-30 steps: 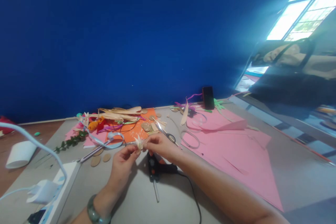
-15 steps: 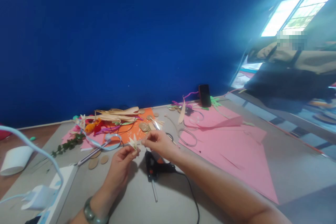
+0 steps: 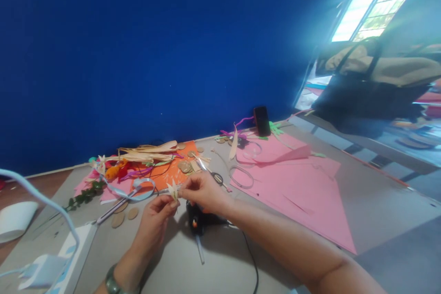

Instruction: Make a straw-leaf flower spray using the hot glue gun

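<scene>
Pinched in my left hand (image 3: 160,216) is a small cream flower (image 3: 172,190) with pointed petals, held upright over the table. My right hand (image 3: 203,193) is closed in a pinch with its fingertips at the flower's right side; whatever lies between them is too small to make out. Below the right hand lies a black glue gun (image 3: 195,218) with a clear glue stick (image 3: 200,249) sticking out of its back; the hand covers part of it. Scissors (image 3: 216,177) with dark handles rest just beyond the right hand.
Pink paper sheets (image 3: 292,197) spread over the right side. At the back left are an orange sheet (image 3: 165,179), dried husk strips (image 3: 148,154) and a green sprig (image 3: 84,196). A utility knife (image 3: 112,211), wooden discs (image 3: 118,220), a power strip (image 3: 77,252) and a phone (image 3: 262,121) lie around.
My right hand has moved left, so its fingertips now meet the flower in my left hand. The whole view has shifted slightly, and the left hand keeps its pinch.
</scene>
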`<state>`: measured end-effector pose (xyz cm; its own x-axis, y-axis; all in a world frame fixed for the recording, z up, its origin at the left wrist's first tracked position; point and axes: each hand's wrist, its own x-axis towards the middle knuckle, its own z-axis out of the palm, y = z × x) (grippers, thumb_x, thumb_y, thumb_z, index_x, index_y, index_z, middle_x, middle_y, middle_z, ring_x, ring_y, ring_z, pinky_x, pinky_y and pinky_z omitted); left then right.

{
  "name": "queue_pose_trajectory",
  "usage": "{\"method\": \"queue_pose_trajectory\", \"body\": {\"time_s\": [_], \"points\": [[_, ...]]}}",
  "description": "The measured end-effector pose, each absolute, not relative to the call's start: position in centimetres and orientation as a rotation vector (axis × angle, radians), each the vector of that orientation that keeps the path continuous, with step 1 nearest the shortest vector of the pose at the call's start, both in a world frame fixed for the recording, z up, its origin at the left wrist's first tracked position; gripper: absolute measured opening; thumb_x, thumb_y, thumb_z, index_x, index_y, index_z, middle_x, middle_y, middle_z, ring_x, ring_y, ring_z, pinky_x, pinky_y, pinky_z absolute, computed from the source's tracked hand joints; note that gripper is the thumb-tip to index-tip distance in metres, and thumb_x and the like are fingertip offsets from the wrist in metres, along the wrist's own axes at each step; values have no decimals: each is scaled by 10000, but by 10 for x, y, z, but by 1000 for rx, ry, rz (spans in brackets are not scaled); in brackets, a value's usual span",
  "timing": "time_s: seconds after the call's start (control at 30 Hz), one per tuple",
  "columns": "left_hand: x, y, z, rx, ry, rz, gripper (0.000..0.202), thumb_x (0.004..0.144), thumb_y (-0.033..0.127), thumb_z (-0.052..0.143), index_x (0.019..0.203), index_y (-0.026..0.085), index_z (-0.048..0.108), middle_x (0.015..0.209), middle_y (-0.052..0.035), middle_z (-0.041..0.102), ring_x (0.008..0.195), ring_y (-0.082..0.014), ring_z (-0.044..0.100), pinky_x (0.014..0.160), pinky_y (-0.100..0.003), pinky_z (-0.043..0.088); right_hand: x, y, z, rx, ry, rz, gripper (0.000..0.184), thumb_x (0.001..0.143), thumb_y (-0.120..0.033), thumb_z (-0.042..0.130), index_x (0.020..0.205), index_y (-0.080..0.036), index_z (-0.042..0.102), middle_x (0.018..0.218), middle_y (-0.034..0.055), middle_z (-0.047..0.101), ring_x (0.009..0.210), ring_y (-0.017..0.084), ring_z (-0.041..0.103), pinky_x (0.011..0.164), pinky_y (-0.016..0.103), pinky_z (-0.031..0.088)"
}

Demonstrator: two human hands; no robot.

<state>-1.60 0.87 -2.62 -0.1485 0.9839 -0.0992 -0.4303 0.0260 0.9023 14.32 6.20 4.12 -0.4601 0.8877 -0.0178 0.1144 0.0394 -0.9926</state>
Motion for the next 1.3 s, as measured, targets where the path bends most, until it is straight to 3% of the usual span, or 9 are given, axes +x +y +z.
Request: {"method": "queue_pose_trajectory", "body": {"time_s": [0.17,0.47,0.8,1.1,1.3], "points": [[-16,10,-27,728,1056,1459,273,534,301,886,631,158,675,578,26,629,544,-80,495,538,-188,389,146,60,51,-1071,-1658,1564,114,748,-196,695,667,-135,643,460,-76,524,407,50,439,429,165,333],[-16,10,-27,771,1038,1434,266,601,269,848,623,162,606,541,51,575,494,-62,441,501,-179,337,148,59,56,-1067,-1660,1648,126,760,-178,691,659,-136,630,441,-79,521,393,41,431,412,147,324],[-14,9,-18,756,1106,1463,329,505,285,883,603,163,594,538,53,571,481,-62,440,484,-178,349,147,61,52,-1114,-1666,1549,100,742,-152,682,659,-130,630,506,-60,563,425,45,467,425,159,326],[-15,6,-22,803,1131,1441,268,560,242,850,607,172,595,524,59,556,478,-72,453,466,-177,368,146,60,48,-1066,-1652,1581,176,717,-163,691,588,-152,572,408,-91,495,372,41,421,417,158,332],[-14,6,-18,834,1106,1435,258,573,226,848,637,170,604,532,61,568,478,-57,446,464,-156,354,147,58,51,-1100,-1651,1612,132,722,-179,698,623,-141,619,427,-77,515,389,46,451,408,149,328]]}}
